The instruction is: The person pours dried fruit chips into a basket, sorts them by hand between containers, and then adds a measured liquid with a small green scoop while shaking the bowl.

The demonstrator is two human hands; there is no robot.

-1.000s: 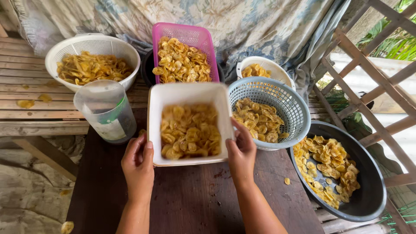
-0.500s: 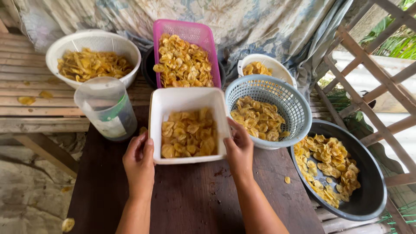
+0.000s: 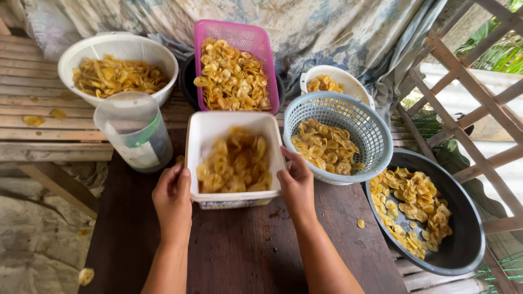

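Both hands are clamped on the white square tub of yellow chips, left hand gripping its left wall, right hand its right. The tub sits on the dark tabletop, blue basket just beside it on the right, clear lidded container on the left, pink basket behind.

White rectangular tub: open, upright, roughly half full of yellow fried chips. Sits on dark wooden desk toward its far edge, about midway between left and right edges.
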